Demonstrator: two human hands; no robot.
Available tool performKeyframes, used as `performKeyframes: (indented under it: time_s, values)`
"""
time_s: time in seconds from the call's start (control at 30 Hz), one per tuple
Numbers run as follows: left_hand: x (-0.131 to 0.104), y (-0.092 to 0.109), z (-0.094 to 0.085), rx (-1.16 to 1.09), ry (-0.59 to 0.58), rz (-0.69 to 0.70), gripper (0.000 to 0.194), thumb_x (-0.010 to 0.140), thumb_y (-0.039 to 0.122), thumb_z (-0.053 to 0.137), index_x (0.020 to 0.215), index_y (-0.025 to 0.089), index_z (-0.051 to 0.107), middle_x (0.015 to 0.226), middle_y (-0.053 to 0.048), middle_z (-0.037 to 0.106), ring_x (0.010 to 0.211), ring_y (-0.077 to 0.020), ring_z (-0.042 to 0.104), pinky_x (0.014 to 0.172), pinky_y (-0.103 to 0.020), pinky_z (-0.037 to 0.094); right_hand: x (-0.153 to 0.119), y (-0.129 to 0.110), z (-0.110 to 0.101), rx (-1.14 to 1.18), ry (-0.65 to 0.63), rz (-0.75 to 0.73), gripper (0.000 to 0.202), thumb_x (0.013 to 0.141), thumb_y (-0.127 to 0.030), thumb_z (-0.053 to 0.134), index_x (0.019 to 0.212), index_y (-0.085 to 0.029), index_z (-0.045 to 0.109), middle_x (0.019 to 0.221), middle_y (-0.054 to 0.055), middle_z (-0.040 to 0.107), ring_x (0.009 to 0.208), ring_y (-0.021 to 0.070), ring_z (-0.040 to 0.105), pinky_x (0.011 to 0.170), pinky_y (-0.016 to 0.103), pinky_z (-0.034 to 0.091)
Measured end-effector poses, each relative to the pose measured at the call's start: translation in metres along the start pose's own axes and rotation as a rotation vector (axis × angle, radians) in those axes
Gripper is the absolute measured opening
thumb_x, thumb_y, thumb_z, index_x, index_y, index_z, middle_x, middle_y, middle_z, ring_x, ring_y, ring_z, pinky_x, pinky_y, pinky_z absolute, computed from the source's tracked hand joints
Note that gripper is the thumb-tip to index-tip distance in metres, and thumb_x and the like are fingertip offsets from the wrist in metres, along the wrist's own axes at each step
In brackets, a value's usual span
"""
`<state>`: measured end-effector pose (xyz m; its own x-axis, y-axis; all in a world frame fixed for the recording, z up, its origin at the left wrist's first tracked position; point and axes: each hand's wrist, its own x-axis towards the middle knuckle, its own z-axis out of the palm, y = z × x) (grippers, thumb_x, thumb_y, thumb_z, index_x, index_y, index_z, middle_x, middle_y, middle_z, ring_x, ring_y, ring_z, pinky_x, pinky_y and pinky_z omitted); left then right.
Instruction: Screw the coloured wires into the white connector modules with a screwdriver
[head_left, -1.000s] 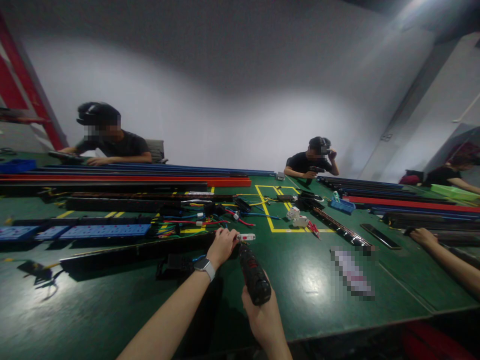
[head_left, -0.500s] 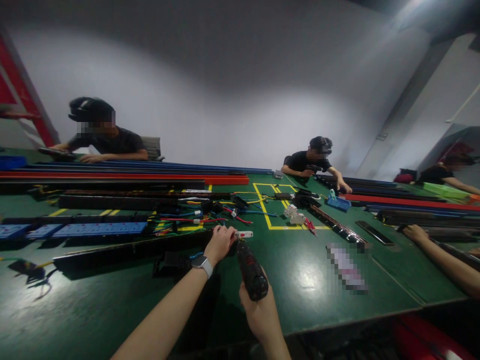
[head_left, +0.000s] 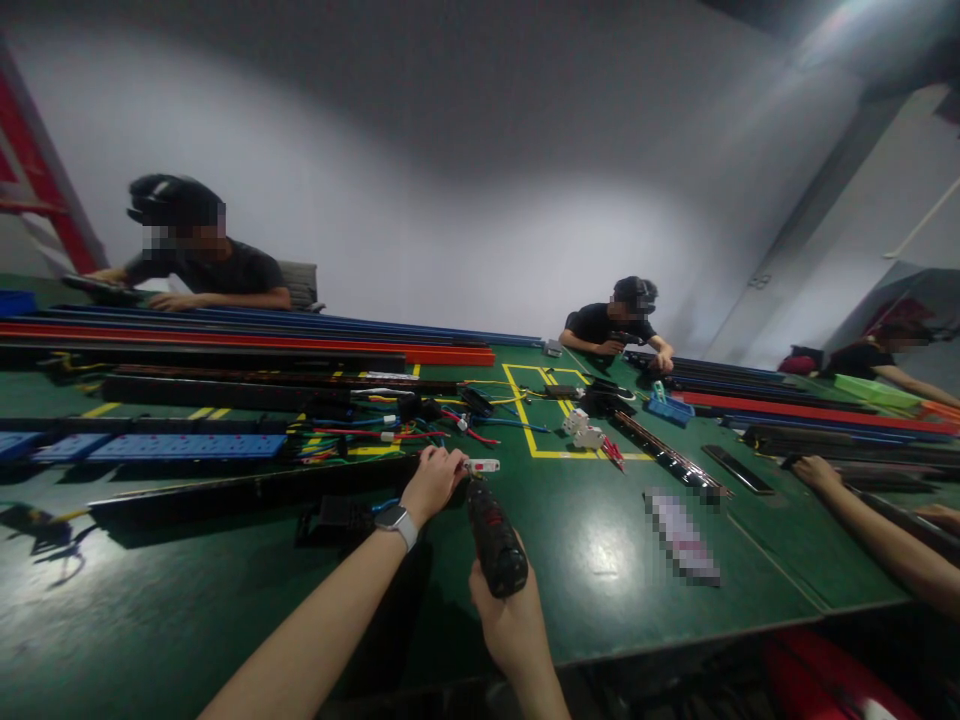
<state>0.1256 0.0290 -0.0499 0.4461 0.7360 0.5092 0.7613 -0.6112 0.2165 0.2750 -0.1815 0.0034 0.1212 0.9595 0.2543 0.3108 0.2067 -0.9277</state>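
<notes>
My right hand (head_left: 510,610) is wrapped round a black cordless screwdriver (head_left: 495,545), which points away from me. Its tip is at a small white block with a red mark, seemingly a circuit breaker (head_left: 484,465); whether the tip touches a screw is too small to tell. My left hand (head_left: 435,482), with a watch on its wrist, closes its fingers on the left side of this block. Beside that hand, a long black strip (head_left: 247,495) runs off to the left, and a black part with a blue wire (head_left: 341,520) lies nearer me.
Coloured wires (head_left: 397,436), blue socket strips (head_left: 187,447) and long rails (head_left: 450,356) cover the table's left and far side. More white breakers (head_left: 583,430) lie right of centre, near a copper-lined strip (head_left: 667,452). A co-worker's arm (head_left: 862,520) reaches in from the right.
The whole view has shifted slightly. My hands, the screwdriver and the white block keep nearly the same positions to one another. The far co-worker's hand has drawn back from beside the blue tray.
</notes>
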Motion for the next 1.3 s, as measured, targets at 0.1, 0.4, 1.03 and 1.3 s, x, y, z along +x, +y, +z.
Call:
performKeyframes:
  time_s: [0.1, 0.4, 1.03, 1.3]
  values:
    - [-0.0002, 0.0004, -0.0003, -0.004, -0.001, -0.005, 0.024, 0.103, 0.034, 0.043, 0.115, 0.024, 0.061, 0.101, -0.006, 0.066, 0.099, -0.0242, 0.058, 0.105, -0.046, 0.032, -0.0008, 0.0006, 0.0003, -0.013, 0.002, 0.004, 0.023, 0.09, -0.026, 0.06, 0.111, -0.018, 0.06, 0.092, 0.004, 0.068, 0.075, 0.0185, 0.063, 0.068, 0.027, 0.053]
    - [-0.0005, 0.0028, -0.0045, -0.022, 0.013, -0.016, 0.023, 0.102, 0.035, 0.045, 0.115, 0.024, 0.062, 0.099, -0.007, 0.066, 0.098, -0.0248, 0.058, 0.103, -0.045, 0.035, -0.0008, 0.0022, 0.0006, -0.013, 0.016, -0.013, 0.038, 0.088, -0.024, 0.061, 0.126, -0.017, 0.057, 0.098, 0.006, 0.07, 0.084, 0.0206, 0.066, 0.078, 0.03, 0.055]
    - [-0.0002, 0.0024, -0.0044, -0.006, -0.002, -0.016, 0.023, 0.103, 0.034, 0.044, 0.116, 0.024, 0.061, 0.1, -0.006, 0.066, 0.098, -0.0242, 0.057, 0.104, -0.045, 0.033, -0.0006, 0.0015, 0.0008, 0.039, 0.055, -0.019, 0.043, 0.084, -0.035, 0.068, 0.124, -0.018, 0.063, 0.079, 0.003, 0.069, 0.068, 0.0209, 0.066, 0.062, 0.029, 0.055]
    - [-0.0005, 0.0014, -0.0035, -0.004, 0.006, -0.006, 0.023, 0.102, 0.034, 0.046, 0.115, 0.024, 0.062, 0.102, -0.007, 0.066, 0.099, -0.0247, 0.057, 0.104, -0.045, 0.034, -0.0011, 0.0043, 0.0016, 0.025, 0.027, -0.013, 0.046, 0.088, -0.028, 0.064, 0.132, -0.017, 0.057, 0.088, 0.005, 0.07, 0.074, 0.021, 0.066, 0.065, 0.028, 0.055]
